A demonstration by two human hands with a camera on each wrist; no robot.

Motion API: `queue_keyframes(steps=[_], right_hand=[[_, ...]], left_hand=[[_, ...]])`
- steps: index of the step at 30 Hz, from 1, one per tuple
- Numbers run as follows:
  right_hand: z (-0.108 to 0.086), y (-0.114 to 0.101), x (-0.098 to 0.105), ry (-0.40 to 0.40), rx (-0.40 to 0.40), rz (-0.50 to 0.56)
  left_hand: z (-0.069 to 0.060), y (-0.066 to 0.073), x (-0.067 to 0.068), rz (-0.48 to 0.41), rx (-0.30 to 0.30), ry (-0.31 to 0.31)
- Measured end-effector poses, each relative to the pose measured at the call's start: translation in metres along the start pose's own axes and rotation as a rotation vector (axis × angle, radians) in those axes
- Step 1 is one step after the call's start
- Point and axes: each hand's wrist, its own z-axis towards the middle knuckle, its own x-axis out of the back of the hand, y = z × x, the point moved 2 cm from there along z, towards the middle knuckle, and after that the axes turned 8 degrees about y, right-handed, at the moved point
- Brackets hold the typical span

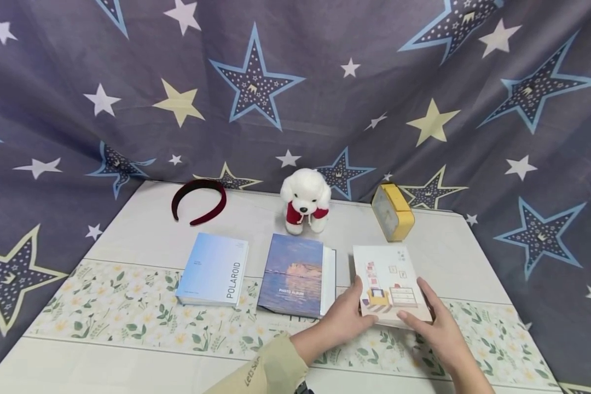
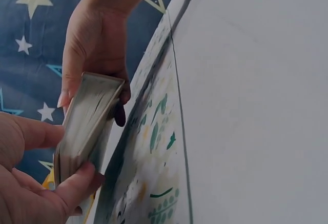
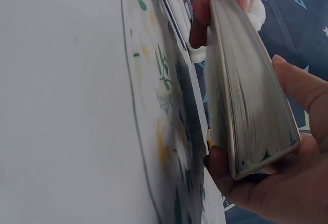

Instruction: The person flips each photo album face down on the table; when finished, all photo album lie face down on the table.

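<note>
Both hands hold a white album with a drawn room on its cover, at the right of the table. The left hand grips its left side, thumb over the near edge. On the opposite side the right hand has its thumb on the front corner and fingers along the edge. Both wrist views show the thick page block between the covers, with fingers pressing both covers. Left of the hands lies a blue-purple photo album with a painted cliff on it, close to the left wrist.
A pale blue POLAROID album lies further left. Behind are a dark red headband, a white plush dog in red, and a yellow clock. A starry curtain hangs behind the table; a floral strip crosses it.
</note>
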Motion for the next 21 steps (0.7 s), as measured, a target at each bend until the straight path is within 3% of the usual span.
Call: queue_keyframes(steps=[8, 21], right_hand=[[-0.0014, 0.0012, 0.0010, -0.009, -0.005, -0.041], [-0.0011, 0.0008, 0.0006, -0.023, -0.034, -0.216]], left_hand=[[0.0020, -0.0038, -0.0016, 0.118, 0.050, -0.037], [0.0078, -0.0078, -0.0074, 0.270, 0.080, -0.051]])
